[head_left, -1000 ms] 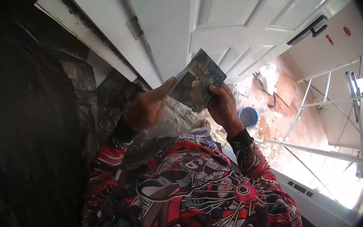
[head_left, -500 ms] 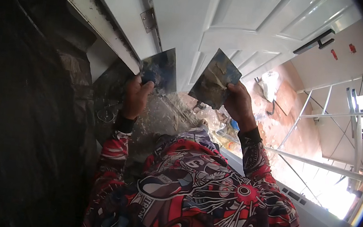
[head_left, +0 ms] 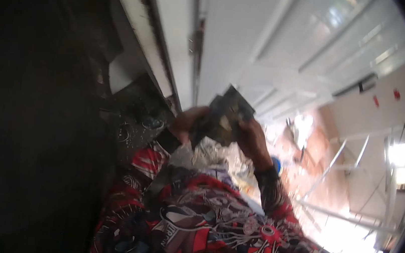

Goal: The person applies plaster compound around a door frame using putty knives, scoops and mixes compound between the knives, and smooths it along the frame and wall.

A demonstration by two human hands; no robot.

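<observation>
In front of my chest my two hands have come together, each gripping a thin, dark, rectangular plate that looks like a flat scraper. My left hand (head_left: pixel 186 124) is closed on the edge of the left scraper plate (head_left: pixel 206 123), which sits partly behind the other one. On the right plate (head_left: pixel 233 107), pale smears of some paste show near its middle. Its right edge is pinched by my right hand (head_left: pixel 254 142). The plates overlap and seem to touch, but motion blur hides exactly where.
A white panelled door (head_left: pixel 238 40) with a dark handle (head_left: pixel 361 85) stands ahead, its hinged edge beside a frame (head_left: pixel 144 23). Dark sheeting (head_left: pixel 38 106) fills the left side. Metal scaffolding (head_left: pixel 338 214) stands at right. Debris (head_left: pixel 228 160) litters the floor below my hands.
My hands, apart before with a plate each, have moved together so that the plates overlap. The view has shifted, with the door and frame now farther right.
</observation>
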